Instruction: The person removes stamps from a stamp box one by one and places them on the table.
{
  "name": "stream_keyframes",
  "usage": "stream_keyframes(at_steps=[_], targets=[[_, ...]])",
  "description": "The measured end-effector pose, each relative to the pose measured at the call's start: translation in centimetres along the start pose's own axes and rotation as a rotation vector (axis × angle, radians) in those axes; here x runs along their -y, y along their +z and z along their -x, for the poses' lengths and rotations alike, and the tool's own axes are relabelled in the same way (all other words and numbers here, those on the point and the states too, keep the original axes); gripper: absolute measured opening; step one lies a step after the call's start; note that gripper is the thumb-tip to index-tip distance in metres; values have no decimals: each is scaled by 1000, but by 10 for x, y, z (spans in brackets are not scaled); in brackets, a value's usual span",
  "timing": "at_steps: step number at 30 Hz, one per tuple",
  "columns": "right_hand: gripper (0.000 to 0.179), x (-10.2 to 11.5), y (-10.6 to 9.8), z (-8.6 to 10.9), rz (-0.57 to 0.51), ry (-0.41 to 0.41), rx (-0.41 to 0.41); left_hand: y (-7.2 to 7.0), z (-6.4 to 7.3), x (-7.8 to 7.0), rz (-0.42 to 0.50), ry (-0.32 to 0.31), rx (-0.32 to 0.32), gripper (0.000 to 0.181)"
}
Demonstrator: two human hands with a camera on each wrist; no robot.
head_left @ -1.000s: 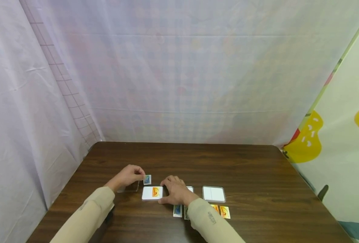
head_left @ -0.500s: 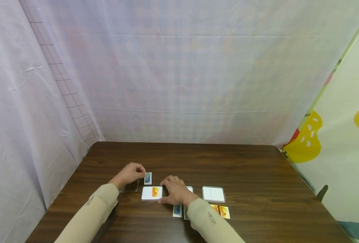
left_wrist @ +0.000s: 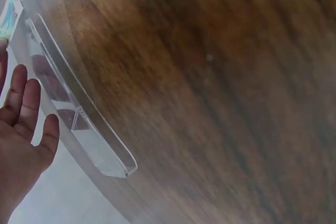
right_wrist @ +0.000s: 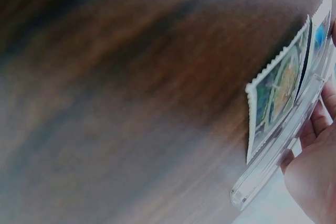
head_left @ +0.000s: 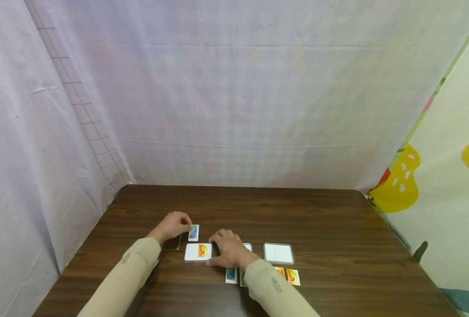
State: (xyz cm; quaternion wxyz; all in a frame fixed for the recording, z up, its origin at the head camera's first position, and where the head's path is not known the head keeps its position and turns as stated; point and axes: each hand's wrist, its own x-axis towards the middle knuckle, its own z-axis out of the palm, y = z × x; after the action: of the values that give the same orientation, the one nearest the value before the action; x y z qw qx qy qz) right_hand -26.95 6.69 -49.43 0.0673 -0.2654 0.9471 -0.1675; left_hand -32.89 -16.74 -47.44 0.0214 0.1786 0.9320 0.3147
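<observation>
My left hand (head_left: 172, 224) pinches a blue-pictured stamp (head_left: 193, 233) by its left edge, just beyond a white card (head_left: 192, 252) bearing an orange stamp (head_left: 204, 250). In the left wrist view its other fingers (left_wrist: 30, 103) stand loose beside a clear plastic case (left_wrist: 89, 124). My right hand (head_left: 229, 248) lies with fingers spread over another white-filled case (head_left: 249, 246), thumb and index finger by the card's right edge. Whether they touch the card is unclear. Below that hand are a blue stamp (head_left: 231, 275) and a green stamp (right_wrist: 278, 90), partly covered.
Right of the right hand lies a clear case with a white insert (head_left: 278, 253). Two orange stamps (head_left: 293, 277) lie in front of it, one partly behind the sleeve. The brown table (head_left: 337, 229) ends at a white curtain (head_left: 238, 110).
My left hand has shifted slightly right and away from me with the pinched stamp, covering more of the left clear case. The right hand has stayed in place.
</observation>
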Motion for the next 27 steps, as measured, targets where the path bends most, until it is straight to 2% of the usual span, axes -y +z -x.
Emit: stream_keyframes(at_steps=[11, 22, 27], targets=[[61, 2, -1, 1, 4, 3, 1, 2, -2, 5, -34, 3, -7, 6], [61, 3, -3, 2, 1, 15, 9, 2, 0, -5, -9, -7, 9, 9], [62, 3, -2, 2, -2, 15, 10, 3, 0, -7, -3, 17, 2, 9]])
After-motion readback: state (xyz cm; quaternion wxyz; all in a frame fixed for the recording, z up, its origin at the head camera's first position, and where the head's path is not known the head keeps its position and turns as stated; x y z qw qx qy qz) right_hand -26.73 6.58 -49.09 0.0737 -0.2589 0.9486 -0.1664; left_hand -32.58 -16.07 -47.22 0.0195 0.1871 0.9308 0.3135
